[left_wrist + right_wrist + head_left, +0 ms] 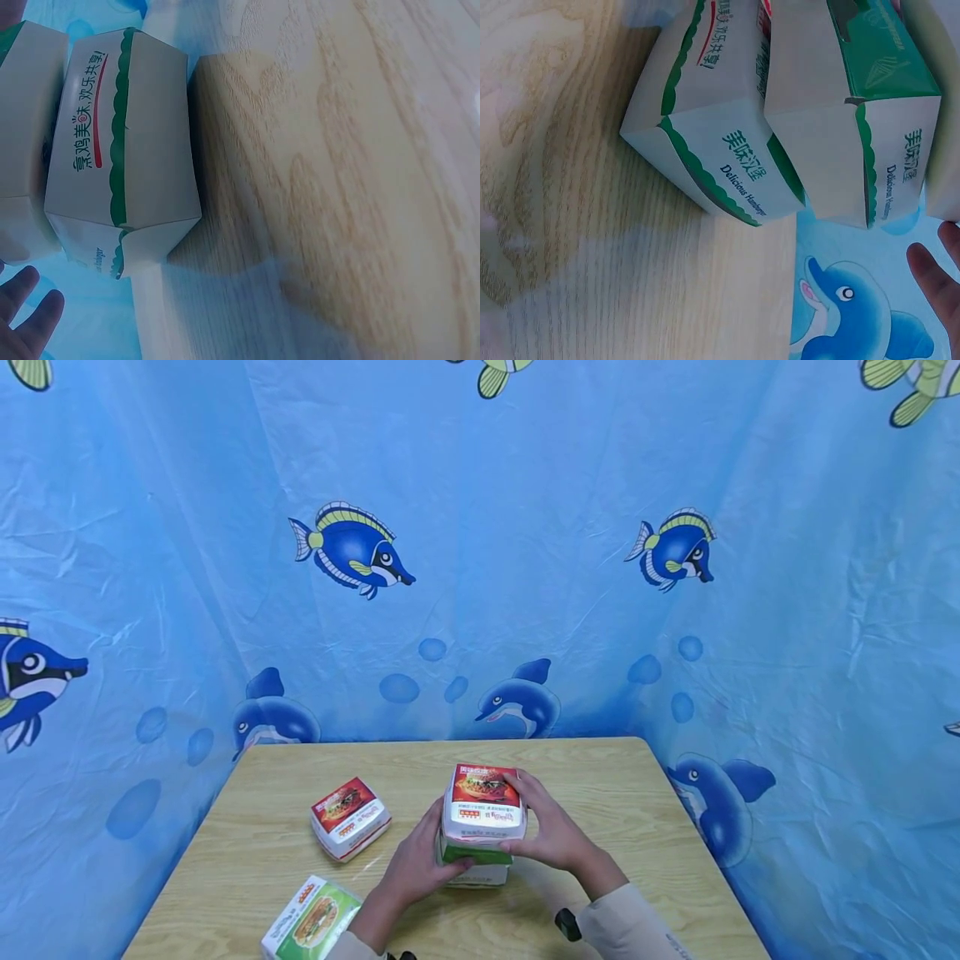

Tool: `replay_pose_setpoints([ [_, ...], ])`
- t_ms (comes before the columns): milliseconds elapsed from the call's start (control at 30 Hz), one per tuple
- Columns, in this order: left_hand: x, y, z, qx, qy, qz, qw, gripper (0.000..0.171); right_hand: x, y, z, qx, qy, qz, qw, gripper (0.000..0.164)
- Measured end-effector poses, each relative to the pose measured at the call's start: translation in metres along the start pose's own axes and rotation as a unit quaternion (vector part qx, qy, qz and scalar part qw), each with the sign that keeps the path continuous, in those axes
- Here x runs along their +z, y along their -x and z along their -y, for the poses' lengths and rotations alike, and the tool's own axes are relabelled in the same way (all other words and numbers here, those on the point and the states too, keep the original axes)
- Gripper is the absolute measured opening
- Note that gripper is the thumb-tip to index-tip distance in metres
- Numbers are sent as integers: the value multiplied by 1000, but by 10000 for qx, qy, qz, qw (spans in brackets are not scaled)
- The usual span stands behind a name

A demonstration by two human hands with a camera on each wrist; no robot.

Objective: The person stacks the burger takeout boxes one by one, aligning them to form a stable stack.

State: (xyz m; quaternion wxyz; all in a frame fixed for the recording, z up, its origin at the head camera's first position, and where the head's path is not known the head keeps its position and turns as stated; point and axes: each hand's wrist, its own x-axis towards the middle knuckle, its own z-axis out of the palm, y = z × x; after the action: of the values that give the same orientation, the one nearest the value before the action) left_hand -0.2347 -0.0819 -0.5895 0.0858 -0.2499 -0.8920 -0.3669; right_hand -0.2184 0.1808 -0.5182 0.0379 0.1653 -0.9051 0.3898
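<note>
Left hand (416, 864) and right hand (557, 833) grip the red-topped box (480, 817) from eight and four o'clock, atop a stack (478, 855) on the tabletop (615, 810). Only the right wrist view makes "Delicious" legible on the lowest box (712, 124).

The stacked boxes (480, 817) look like thin folded card, smooth and white-walled, with flat printed ink and a low, satiny sheen. The red-topped box (349, 818) and the green-topped box (317, 917) look like the same card. The tabletop (637, 827) shows wood grain under a smooth, faintly reflective finish. The printed sheet (525, 468) appears to be thin, glossy, creased plastic; the sleeve (626, 922), matt cloth.
</note>
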Motion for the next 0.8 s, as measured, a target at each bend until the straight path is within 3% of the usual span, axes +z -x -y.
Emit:
replay_pose_setpoints([
  [467,1,1,1,17,-6,-104,9999,106,4,-3,-2,3,3,236,9997,115],
  [800,-4,1,-4,-168,-109,-153,9997,119,10,4,-4,278,-367,91,9989,124],
])
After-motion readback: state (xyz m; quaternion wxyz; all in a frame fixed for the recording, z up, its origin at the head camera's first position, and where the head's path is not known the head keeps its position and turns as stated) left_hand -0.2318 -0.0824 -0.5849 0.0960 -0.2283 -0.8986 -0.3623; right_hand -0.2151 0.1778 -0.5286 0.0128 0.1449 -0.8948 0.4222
